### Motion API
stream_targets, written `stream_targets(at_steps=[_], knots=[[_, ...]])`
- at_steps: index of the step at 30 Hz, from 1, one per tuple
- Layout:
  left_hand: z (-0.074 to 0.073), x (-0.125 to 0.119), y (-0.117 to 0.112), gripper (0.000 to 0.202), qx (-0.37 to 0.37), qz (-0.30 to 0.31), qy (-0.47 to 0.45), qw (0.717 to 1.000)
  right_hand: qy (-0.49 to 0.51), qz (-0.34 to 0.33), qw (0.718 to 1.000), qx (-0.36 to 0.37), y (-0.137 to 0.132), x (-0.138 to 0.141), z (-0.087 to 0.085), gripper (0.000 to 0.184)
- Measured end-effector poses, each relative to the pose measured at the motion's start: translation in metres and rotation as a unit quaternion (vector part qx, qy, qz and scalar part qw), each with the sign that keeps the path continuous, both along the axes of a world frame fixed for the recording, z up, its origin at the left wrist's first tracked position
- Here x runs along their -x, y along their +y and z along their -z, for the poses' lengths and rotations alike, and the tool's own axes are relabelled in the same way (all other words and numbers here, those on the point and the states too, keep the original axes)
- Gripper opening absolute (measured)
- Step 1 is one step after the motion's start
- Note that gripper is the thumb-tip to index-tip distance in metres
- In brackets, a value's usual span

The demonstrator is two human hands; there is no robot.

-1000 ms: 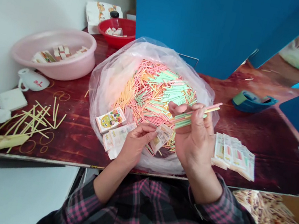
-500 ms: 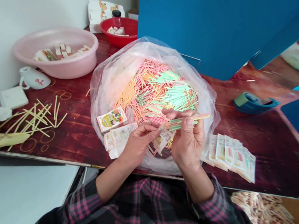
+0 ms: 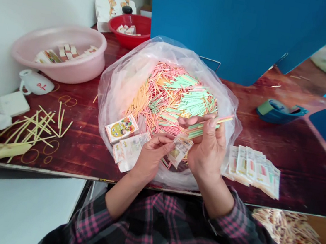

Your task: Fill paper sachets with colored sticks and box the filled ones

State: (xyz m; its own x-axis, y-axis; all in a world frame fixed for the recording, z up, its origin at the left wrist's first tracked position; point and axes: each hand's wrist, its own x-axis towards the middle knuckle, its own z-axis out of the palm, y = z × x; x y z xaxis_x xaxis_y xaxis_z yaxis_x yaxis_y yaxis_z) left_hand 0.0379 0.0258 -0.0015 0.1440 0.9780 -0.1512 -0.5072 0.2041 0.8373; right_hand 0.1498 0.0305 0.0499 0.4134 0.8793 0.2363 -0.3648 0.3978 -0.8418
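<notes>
A blue partition (image 3: 218,22) and a white wall (image 3: 45,4) close off a dark red wooden worktop (image 3: 301,176). At its centre sits an open clear plastic bag (image 3: 112,88), heaped with pink, green and orange sticks (image 3: 174,94). Above the bag, the right grip (image 3: 207,155) is clamped on a small bundle (image 3: 202,128) of those sticks, thumb pressing them to the fingers. The left grip (image 3: 152,154) is pinched closed on a paper packet (image 3: 179,151), just below the bundle. Whether the packet's mouth is open is too small to tell. A tight, parallel bundle would likely resist splaying, and a steady packet close beneath it looks the sound way to hold them. A row of packets (image 3: 252,167) lies right of the bag, loose yellow sticks (image 3: 38,127) lie left, and a pink basin (image 3: 73,74) and red bowl (image 3: 127,40) stand behind them.
</notes>
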Motion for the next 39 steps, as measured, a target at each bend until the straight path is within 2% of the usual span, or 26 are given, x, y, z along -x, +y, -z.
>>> stream_targets(at_steps=[6,10,16,18,21,23,25,27,29,33,37,39], knots=[[-0.002,-0.003,-0.001,0.028,0.029,0.008,-0.039,0.999,-0.102,0.033,0.992,-0.07,-0.009,0.007,0.012,0.017],[-0.004,-0.003,-0.001,0.029,0.025,0.007,-0.04,0.999,-0.13,0.023,0.988,-0.075,-0.012,0.005,0.018,0.012],[-0.006,-0.002,0.0,0.023,-0.012,-0.003,-0.026,1.0,-0.186,-0.01,0.982,-0.036,-0.013,-0.002,0.022,0.014],[-0.005,-0.002,0.0,0.022,-0.016,-0.009,-0.017,1.0,-0.175,-0.022,0.984,-0.019,-0.011,-0.003,0.025,0.014],[-0.004,-0.003,0.0,0.022,-0.014,-0.008,-0.022,1.0,-0.15,-0.035,0.988,-0.027,-0.01,-0.005,0.027,0.035],[-0.004,-0.003,0.001,0.023,-0.012,-0.008,-0.024,1.0,-0.185,-0.044,0.981,-0.026,-0.011,-0.008,0.026,0.034],[-0.005,-0.003,0.003,0.025,-0.01,-0.019,-0.016,1.0,-0.242,-0.024,0.97,-0.013,-0.013,-0.012,0.024,0.028],[-0.004,-0.002,0.006,0.026,-0.014,-0.048,-0.007,0.999,-0.273,0.019,0.962,0.003,-0.015,-0.017,0.025,0.031],[-0.004,-0.002,0.008,0.026,-0.029,-0.076,-0.006,0.997,-0.266,0.026,0.963,0.028,-0.015,-0.021,0.029,0.033],[-0.004,-0.001,0.007,0.02,-0.076,-0.083,0.025,0.993,-0.223,-0.057,0.972,0.052,-0.012,-0.018,0.041,0.029],[-0.005,0.0,0.003,0.02,-0.082,-0.075,0.039,0.993,-0.203,-0.05,0.977,0.04,-0.012,-0.016,0.045,0.042],[-0.004,0.001,0.001,0.021,-0.083,-0.077,0.05,0.992,-0.228,-0.049,0.971,0.045,-0.013,-0.018,0.046,0.039]])
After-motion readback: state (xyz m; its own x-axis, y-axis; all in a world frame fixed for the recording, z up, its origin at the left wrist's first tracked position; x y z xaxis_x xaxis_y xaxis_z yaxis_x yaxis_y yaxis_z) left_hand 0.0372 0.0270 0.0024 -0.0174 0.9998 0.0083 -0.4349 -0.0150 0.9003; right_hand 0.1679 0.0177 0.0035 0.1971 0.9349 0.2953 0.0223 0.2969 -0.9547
